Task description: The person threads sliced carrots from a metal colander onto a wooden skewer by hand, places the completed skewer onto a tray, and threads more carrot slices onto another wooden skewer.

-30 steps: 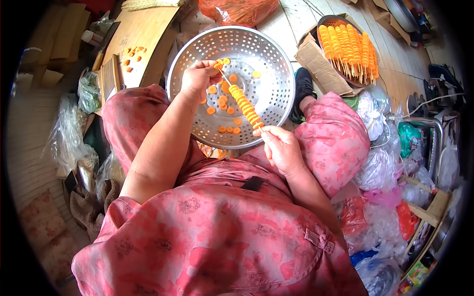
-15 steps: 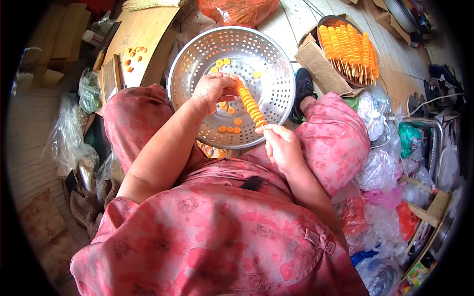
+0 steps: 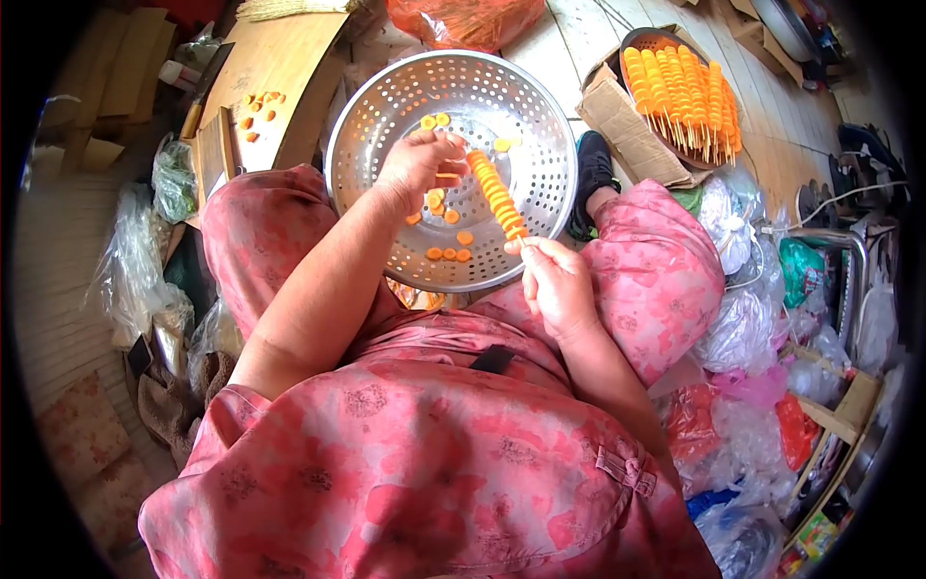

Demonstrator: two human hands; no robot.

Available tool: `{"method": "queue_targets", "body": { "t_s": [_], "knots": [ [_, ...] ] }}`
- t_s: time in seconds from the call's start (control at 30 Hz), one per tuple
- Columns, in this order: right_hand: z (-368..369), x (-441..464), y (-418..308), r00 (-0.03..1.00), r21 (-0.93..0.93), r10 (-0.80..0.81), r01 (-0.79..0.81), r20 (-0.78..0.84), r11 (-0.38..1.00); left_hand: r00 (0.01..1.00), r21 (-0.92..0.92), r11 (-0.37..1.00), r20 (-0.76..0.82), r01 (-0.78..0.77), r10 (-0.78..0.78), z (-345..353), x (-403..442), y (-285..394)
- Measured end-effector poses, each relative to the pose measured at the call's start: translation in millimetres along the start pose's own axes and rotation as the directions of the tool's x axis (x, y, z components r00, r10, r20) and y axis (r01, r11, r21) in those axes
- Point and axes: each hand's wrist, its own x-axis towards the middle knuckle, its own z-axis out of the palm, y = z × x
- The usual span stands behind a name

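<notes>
My right hand (image 3: 559,285) pinches the lower end of a skewer of carrot slices (image 3: 497,196), which slants up to the left over the metal colander (image 3: 352,193). Round orange slices are packed along its length. Just left of the skewer's upper end is my left hand (image 3: 422,166), slightly apart from it. Its fingers are curled, and what lies inside them is hidden. Loose carrot slices (image 3: 465,237) are scattered on the colander's bottom, some below my left hand.
Finished carrot skewers (image 3: 680,92) are piled on a dark tray above a cardboard box (image 3: 622,125). A wooden board (image 3: 289,58) at the left bears carrot ends and a knife (image 3: 207,87). An orange-red bag (image 3: 463,21) stands beyond the colander; plastic bags (image 3: 738,328) crowd the right.
My left hand has come off the skewer's upper end and moved slightly up. My right hand has shifted a little right, carrying the skewer along.
</notes>
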Motion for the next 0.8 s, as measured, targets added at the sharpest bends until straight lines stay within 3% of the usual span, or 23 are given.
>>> {"method": "queue_targets", "body": {
  "t_s": [0.07, 0.17, 0.2, 0.27, 0.3, 0.37, 0.53, 0.7, 0.8],
  "knots": [
    [-1.4, 1.6, 1.0, 0.999, 0.018, -0.010, 0.011, -0.031, 1.000, 0.992, 0.027, 0.996, -0.092, -0.090, 0.092, -6.1, 12.1, 1.5],
    [-3.6, 4.0, 2.7, 0.996, 0.058, -0.053, 0.057, -0.077, 0.997, 0.973, 0.382, 0.919, -0.157, -0.100, 0.171, -16.6, 33.0, -2.1],
    [-3.1, 3.1, 1.8, 0.996, 0.055, -0.039, 0.043, -0.078, 0.998, 0.974, 0.381, 0.919, -0.153, -0.100, 0.169, -17.8, 38.3, -7.7],
    [-3.0, 2.4, 1.0, 0.996, 0.052, -0.026, 0.031, -0.083, 0.998, 0.968, 0.809, 0.580, -0.061, -0.095, 0.243, -16.3, 42.1, -12.3],
    [-3.1, 2.5, 1.2, 0.997, 0.040, -0.024, 0.027, -0.078, 0.999, 0.969, 0.809, 0.580, -0.057, -0.097, 0.242, -14.6, 43.6, -15.5],
    [-2.6, 2.9, 2.0, 0.997, 0.028, -0.024, 0.026, -0.077, 0.999, 0.958, 0.928, 0.350, 0.025, -0.129, 0.286, -9.2, 45.5, -22.4],
    [-1.4, 3.9, 4.3, 0.997, -0.010, 0.002, -0.003, -0.077, 1.000, 0.946, 0.953, 0.289, -0.011, -0.088, 0.324, -4.7, 57.9, -31.2],
    [-1.9, 3.0, 7.1, 1.000, -0.043, -0.027, 0.027, 0.015, 0.999, 0.970, 0.936, 0.329, 0.046, -0.125, 0.237, -7.1, 53.4, -26.5],
    [-1.6, 0.5, 5.2, 1.000, -0.040, -0.019, 0.020, 0.022, 0.999, 0.951, 0.932, 0.334, 0.035, -0.142, 0.308, -5.2, 47.7, -29.6]
  ]
}}
